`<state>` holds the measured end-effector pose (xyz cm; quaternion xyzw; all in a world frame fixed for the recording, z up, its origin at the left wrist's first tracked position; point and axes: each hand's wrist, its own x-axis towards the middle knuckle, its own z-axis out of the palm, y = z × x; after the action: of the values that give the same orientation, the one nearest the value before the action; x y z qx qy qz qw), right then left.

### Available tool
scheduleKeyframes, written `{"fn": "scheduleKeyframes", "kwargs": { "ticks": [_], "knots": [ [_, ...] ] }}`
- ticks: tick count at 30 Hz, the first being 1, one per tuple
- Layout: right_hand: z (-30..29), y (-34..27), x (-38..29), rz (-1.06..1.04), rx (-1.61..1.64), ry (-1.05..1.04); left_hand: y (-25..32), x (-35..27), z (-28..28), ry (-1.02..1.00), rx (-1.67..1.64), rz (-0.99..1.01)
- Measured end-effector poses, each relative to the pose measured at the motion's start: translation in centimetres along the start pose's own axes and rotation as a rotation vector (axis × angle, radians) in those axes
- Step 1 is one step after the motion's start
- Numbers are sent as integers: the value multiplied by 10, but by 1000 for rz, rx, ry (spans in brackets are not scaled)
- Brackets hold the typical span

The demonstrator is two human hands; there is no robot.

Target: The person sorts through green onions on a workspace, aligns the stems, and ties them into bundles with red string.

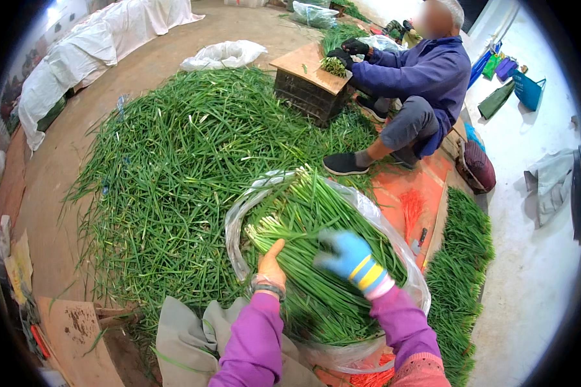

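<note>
My left hand (271, 266), with a dark band at its wrist, grips a bunch of green garlic chives (266, 232) near the pale stem ends, thumb on top. Under it, more chives (329, 208) lie in a round container lined with a clear plastic bag (414, 271). My right hand (348, 256), in a blue glove with yellow stripes, is over the leaves to the right of the bunch. Motion blurs its fingers, so whether they hold any leaves cannot be seen.
Loose chives (174, 159) cover the floor ahead and left. A seated co-worker (411, 72) in black gloves handles a bunch on a board-topped crate (310, 92). Right lie red ties (410, 208), a knife (420, 239) and a row of chives (457, 290) along the wall.
</note>
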<state>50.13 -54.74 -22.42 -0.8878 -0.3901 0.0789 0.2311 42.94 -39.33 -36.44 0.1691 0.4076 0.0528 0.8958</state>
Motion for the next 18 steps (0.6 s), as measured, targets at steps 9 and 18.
{"fn": "scheduleKeyframes", "kwargs": {
  "ticks": [9,18],
  "knots": [
    [37,104,76,553,-244,-31,0,-23,30,-126,-13,213],
    [63,-17,6,310,-516,-93,4,-32,13,-245,-180,100]
  ]
}}
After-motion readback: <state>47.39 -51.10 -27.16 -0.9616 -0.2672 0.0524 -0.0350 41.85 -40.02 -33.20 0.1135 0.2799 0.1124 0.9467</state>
